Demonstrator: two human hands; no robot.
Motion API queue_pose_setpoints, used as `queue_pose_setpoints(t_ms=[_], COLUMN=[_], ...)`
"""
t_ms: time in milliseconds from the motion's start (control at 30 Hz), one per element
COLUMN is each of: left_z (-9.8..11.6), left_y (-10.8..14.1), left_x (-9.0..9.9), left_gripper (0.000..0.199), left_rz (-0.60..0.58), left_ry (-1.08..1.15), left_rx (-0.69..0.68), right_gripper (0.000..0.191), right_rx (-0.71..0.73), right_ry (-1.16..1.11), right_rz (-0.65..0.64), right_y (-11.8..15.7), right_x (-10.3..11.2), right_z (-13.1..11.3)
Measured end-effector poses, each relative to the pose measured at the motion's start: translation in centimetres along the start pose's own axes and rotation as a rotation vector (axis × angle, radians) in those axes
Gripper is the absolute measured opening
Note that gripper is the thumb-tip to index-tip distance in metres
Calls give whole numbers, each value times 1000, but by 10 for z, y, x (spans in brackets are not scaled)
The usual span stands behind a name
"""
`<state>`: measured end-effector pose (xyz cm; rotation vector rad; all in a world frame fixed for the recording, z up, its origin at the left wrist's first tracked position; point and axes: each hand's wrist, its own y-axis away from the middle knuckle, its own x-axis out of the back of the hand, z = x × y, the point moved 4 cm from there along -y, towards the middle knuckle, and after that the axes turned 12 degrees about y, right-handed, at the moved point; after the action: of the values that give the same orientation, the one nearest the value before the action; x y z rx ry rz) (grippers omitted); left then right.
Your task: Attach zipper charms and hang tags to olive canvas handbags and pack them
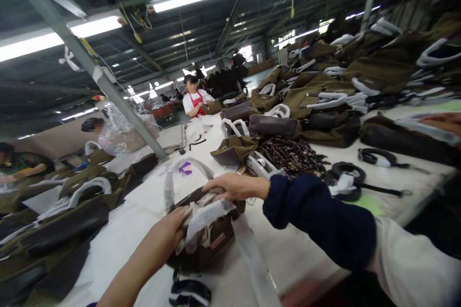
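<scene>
A dark olive handbag [196, 260] stands in front of me on the white-covered table, its mouth open and pale lining [207, 200] bunched up at the opening. One handle [208, 216], wrapped in white, arches over the near side; the other wrapped handle [168, 187] rises at the far left. My left hand [175, 227] grips the lining and rim on the left, its fingertips partly hidden. From the right, my right hand [232, 186] closes on the far rim and lining, thumb toward me. A white-wrapped strip [254, 261] hangs down the bag's right side.
Olive bags are heaped at the right [378, 74] and the left [68, 223]. Dark straps [293, 155], a coiled belt [347, 172] and a black strap [190, 292] lie on the table. A metal post [118, 100] slants at left. A person in a red apron [196, 103] works beyond.
</scene>
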<state>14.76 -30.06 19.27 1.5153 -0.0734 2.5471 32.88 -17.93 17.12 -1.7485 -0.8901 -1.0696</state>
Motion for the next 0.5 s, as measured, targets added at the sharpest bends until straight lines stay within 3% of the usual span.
queue_pose_setpoints(t_ms=[100,133,167,233,300,333,400,500], left_z=[19,30,41,61,69,69,63,44], left_y=[7,8,7,-1,-12,-17,-24,-26], left_x=[21,26,28,22,9,2,-9,-18], left_gripper=[44,47,49,47,35,29,22,17], left_rz=[148,197,219,150,15,-44,-103,-93], left_ry=[-200,-244,-264,-228,-163,-138,-103,-56], left_rx=[-77,-130,-183,-223,-151,-108,-71,-129], right_gripper=[57,54,50,46,47,47,46,44], right_rx=[-245,-349,-435,-543,-573,-579,-583,-501], right_ry=[94,109,77,-119,-371,-485,-702,-1035], right_rz=[361,397,350,122,-83,-128,-125,-68], right_y=[42,55,64,72,71,69,66,61], right_x=[17,16,10,-12,-32,-39,-47,-51], right_z=[22,31,40,54,59,59,54,36])
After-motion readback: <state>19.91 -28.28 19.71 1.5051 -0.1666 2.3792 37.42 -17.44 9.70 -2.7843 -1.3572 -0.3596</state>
